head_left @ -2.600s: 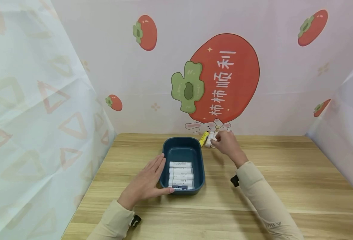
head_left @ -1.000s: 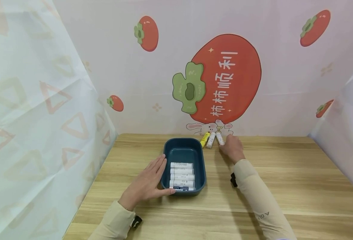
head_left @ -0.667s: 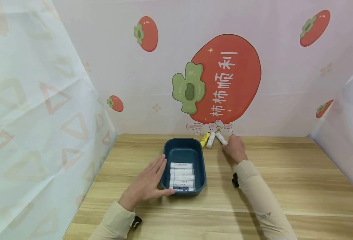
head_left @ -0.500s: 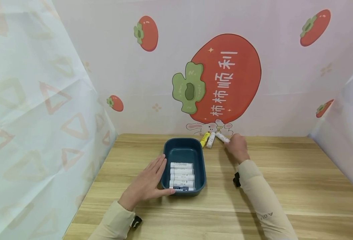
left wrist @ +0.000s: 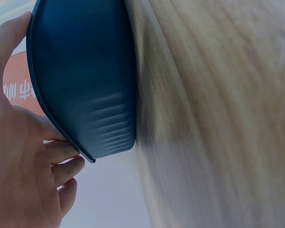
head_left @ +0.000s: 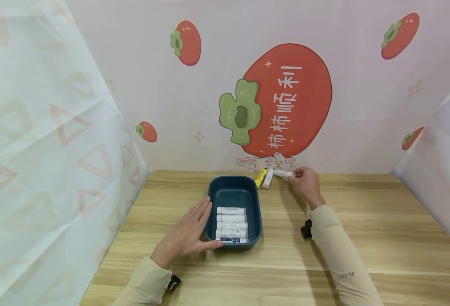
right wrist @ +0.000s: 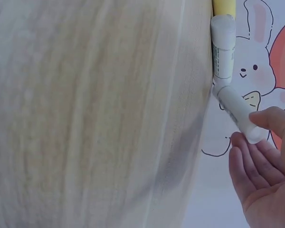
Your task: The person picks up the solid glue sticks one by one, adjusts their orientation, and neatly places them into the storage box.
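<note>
My right hand [head_left: 304, 183] pinches the end of a white glue stick [head_left: 284, 174] at the table's back edge; thumb and fingertips meet on it. In the right wrist view that glue stick [right wrist: 237, 109] slants away from a second white glue stick [right wrist: 223, 50], their ends close together. A yellow glue stick [head_left: 261, 177] lies left of them. My left hand [head_left: 186, 231] rests against the left side of a dark blue tray [head_left: 259, 212], fingers straight along the wall and thumb over the near corner. Several white glue sticks [head_left: 231, 225] lie in a row in the tray's near half.
The wooden table [head_left: 294, 272] runs back to a printed backdrop [head_left: 363, 106] with a large red persimmon. White patterned sheets [head_left: 45, 148] hang at the left and right sides. The tray stands just left of the loose glue sticks.
My right hand has shifted right and slightly back, swinging the white glue stick's near end right, from steeply slanted to nearly sideways. The left hand and the tray have stayed put.
</note>
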